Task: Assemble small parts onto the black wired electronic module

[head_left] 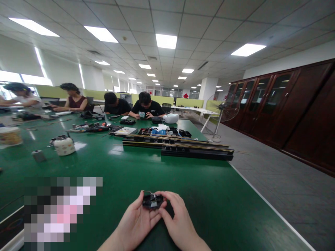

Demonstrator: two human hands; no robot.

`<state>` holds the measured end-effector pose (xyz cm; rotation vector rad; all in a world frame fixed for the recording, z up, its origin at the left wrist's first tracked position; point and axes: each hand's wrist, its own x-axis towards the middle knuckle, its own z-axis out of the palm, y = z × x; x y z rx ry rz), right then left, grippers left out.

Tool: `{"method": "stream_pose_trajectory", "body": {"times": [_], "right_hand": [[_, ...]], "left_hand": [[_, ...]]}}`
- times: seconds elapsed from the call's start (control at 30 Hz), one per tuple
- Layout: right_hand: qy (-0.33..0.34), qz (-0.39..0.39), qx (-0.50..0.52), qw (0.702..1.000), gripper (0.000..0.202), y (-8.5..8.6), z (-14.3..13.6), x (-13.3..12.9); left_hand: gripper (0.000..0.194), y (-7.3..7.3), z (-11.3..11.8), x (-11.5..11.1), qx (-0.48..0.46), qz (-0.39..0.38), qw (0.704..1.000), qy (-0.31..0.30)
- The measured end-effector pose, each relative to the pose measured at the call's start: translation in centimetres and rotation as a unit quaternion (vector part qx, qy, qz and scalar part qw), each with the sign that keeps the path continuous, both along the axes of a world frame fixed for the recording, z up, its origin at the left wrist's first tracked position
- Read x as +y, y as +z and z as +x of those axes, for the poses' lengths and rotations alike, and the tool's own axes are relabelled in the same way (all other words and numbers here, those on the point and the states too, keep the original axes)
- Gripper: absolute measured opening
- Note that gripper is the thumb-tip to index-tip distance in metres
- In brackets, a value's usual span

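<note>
A small black device with an opened housing and shiny metal parts inside lies across the fingers of my left hand. The left thumb presses its near left edge, and the fingers support it from below. On the device's right side, my right hand pinches its edge between thumb and fingertips. A thin wire or rod sticks up at the device's upper left. Its exact kind is too small to make out. Both hands are over the green table, close to its front.
Long black rails with thin yellowish rods lie ahead. A white patterned pot and a grey metal cylinder stand to the left, beyond a blurred-out patch. Tools are scattered farther back. Several people sit beyond; a fan stands right.
</note>
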<state>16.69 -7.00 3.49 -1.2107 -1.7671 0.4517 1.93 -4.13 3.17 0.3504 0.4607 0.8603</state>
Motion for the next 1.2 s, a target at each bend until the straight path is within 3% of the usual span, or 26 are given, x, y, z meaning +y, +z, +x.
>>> {"method": "stream_pose_trajectory", "body": {"times": [0.33,0.57,0.83,1.2], "right_hand": [[-0.026,0.051,-0.047,0.997,0.029,-0.2,-0.2,-0.1],[-0.002,0.022,-0.047,0.999,0.026,0.1,-0.3,-0.1],[0.011,0.034,-0.044,0.998,0.019,0.3,-0.1,-0.3],[-0.071,0.045,-0.017,0.996,0.017,-0.9,0.5,0.3]], "left_hand": [[0.035,0.3,-0.1,-0.1,-0.05,-0.005,0.997,-0.056],[0.043,1.0,0.0,-0.6,-0.085,-0.007,0.993,-0.083],[0.035,0.5,0.2,-0.2,-0.056,-0.017,0.997,-0.045],[0.036,0.4,-0.7,0.4,-0.039,0.01,0.998,-0.038]]}}
